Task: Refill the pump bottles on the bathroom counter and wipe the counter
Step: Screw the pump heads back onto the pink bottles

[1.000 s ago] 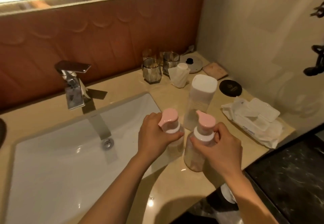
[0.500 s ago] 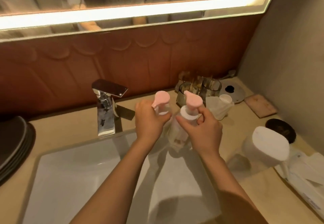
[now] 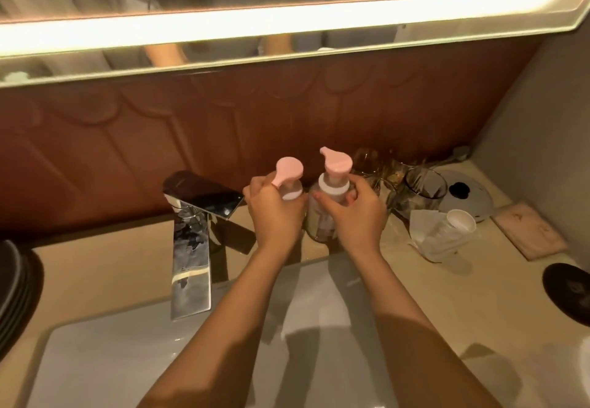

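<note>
The left bottle (image 3: 291,188) and right bottle (image 3: 333,182), both pink-topped, were upright side by side at the back of the desk (image 3: 415,283), behind the sink (image 3: 111,359). The left hand (image 3: 274,216) gripped the left bottle and the right hand (image 3: 359,217) the right bottle. A faucet (image 3: 191,241) stood just left of them, and glasses (image 3: 423,192) just right.

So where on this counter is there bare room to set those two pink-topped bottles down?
Bare beige counter lies between the dark stacked plates and the chrome faucet, and right of the white basin, between the wrapped white cup and the black round coaster. The back right corner is crowded: glass tumblers, round grey lid, pink square pad.
</note>
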Motion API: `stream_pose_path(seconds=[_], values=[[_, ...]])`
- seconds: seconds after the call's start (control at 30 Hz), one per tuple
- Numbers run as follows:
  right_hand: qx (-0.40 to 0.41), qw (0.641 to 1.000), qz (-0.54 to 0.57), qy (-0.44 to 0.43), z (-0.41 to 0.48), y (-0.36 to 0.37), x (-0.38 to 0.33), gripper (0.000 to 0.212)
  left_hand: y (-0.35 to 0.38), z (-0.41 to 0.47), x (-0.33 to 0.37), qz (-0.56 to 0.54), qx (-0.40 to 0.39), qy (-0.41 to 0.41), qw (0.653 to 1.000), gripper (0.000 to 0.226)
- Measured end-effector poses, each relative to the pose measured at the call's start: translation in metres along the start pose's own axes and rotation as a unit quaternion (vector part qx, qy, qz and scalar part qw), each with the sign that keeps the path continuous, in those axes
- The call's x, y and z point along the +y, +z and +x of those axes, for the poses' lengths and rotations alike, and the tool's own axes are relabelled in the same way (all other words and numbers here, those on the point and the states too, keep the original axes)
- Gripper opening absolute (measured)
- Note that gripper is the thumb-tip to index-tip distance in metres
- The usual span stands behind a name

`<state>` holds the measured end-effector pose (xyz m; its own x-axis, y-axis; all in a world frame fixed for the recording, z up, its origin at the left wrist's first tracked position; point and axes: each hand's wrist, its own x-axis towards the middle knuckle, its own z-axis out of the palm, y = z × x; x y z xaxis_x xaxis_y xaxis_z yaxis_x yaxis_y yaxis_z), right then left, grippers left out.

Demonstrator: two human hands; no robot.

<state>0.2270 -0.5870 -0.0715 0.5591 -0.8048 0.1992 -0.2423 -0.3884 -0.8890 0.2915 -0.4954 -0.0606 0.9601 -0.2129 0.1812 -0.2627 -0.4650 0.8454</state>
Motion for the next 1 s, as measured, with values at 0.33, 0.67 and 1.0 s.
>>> stream_pose_path(seconds=[0.33,0.67,1.0], values=[[-0.050,0.999,0.006,0.018,-0.005,0.004,0.009,0.076,-0.006,-0.004,-0.017,-0.060,-0.080,-0.045,0.994,0.100],[-0.120,0.990,0.065,0.025,-0.123,-0.081,0.012,0.045,0.011,-0.130,-0.017,-0.016,-0.189,0.024,0.982,0.057],[0.014,0.972,0.090,0.216,-0.222,-0.167,0.092,0.012,0.025,-0.214,0.013,0.012,-0.308,0.092,0.947,0.016]])
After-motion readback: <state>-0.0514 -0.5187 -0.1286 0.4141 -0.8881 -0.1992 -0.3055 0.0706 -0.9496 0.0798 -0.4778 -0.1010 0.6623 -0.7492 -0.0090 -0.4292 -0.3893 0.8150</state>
